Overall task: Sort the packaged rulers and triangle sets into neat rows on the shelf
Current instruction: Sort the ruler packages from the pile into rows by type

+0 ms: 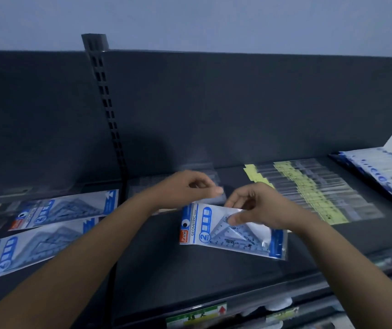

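**Loose grip on slippery packets risks a crooked row**

While both hands work near the middle of the shelf (190, 276), the main risk is the glossy triangle set (233, 233) sliding out of line. The right hand (259, 205) pinches its upper edge, thumb pressed on the clear film; the packet lies tilted, its far corner lifted. The left hand (190, 188), fingers curled, seems to nip a clear ruler sleeve (214, 198) just behind it, though blur makes that uncertain. A tug on either could drag the other along. Toward the shelf's right edge, the overlapped yellow-labelled rulers (309, 191) could fan apart if brushed. Two more triangle packets (55, 210) lie askew at the left end, near the front edge, where a passing forearm might knock them off.
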Demonstrator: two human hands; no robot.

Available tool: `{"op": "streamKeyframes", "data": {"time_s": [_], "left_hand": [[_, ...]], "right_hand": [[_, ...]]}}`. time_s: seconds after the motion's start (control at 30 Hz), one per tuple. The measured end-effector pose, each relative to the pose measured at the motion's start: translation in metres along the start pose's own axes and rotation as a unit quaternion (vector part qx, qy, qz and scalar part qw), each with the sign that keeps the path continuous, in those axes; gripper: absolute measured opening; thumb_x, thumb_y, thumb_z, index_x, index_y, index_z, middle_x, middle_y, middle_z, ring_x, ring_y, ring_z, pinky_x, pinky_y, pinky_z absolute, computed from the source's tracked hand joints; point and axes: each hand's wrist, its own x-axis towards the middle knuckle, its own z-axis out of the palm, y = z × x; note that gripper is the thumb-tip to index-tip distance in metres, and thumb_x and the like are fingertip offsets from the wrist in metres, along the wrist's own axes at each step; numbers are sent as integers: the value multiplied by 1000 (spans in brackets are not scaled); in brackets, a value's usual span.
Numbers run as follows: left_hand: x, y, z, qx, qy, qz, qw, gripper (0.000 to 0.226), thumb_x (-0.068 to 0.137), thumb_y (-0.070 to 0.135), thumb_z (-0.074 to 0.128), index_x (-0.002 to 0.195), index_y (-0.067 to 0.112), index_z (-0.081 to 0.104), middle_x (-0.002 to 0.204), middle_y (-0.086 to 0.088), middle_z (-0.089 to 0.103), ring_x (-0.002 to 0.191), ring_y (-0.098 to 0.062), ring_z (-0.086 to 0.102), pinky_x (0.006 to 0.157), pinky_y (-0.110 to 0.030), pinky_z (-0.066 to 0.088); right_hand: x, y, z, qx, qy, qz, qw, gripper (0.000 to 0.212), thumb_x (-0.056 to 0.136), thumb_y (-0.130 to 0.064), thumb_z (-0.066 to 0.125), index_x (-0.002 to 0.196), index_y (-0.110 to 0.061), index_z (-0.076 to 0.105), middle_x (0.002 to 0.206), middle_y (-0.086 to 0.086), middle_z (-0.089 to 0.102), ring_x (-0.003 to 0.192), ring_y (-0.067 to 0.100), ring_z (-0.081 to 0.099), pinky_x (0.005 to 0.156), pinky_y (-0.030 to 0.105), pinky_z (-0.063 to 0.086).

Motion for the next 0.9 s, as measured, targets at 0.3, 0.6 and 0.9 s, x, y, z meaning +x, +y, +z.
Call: {"op": "streamKeyframes", "data": {"time_s": [0.3,0.6,0.9], "left_hand": [[60,78,62,75,-76,86,991,12,87,25,70,77,20,66,72,8,63,63,1,56,61,-17,43],[146,175,183,28,-88,43,995,20,89,29,67,86,10,67,83,-12,71,67,-16,62,61,-28,47],[244,249,310,-13,7,-19,1000,12,84,27,72,79,24,61,80,11,61,64,3,54,56,-16,43]], "right_hand": [[-70,32,-85,-56,101,46,992,14,74,-12,80,82,-13,68,78,2,71,71,14,64,67,32,50],[-175,132,-202,-108,231,58,965,14,78,-13,75,70,-15,64,74,4,66,72,23,61,72,31,48],[-223,239,-330,-166,239,26,956,6,78,-13,73,79,-10,68,73,-3,65,65,3,53,63,24,40]]}}
